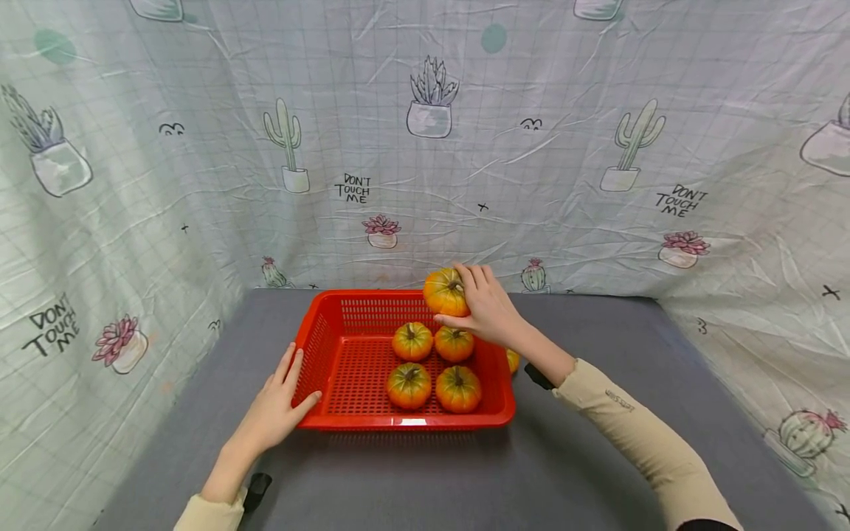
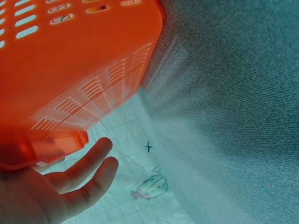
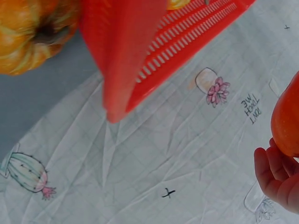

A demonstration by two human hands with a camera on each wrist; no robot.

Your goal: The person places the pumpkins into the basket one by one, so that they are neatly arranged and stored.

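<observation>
My right hand (image 1: 488,306) grips a small orange-yellow pumpkin (image 1: 443,292) above the back right of a red plastic basket (image 1: 358,422). In the right wrist view, only the underside of the held pumpkin (image 3: 287,123) and some fingertips (image 3: 268,170) show at the edge. Several similar pumpkins, among them a front right one (image 1: 458,389), sit in the basket's right half, stems up. My left hand (image 1: 268,409) rests on the basket's left rim, its thumb over the inner side. In the left wrist view, two of its fingers (image 2: 93,163) extend loosely outside the basket wall (image 2: 70,60).
Just outside the basket's right wall, another pumpkin (image 3: 32,32) lies on the grey tabletop (image 1: 598,354), mostly hidden in the head view by the basket and right arm. A pale cloth (image 1: 372,133) printed with cacti hangs behind and on both sides.
</observation>
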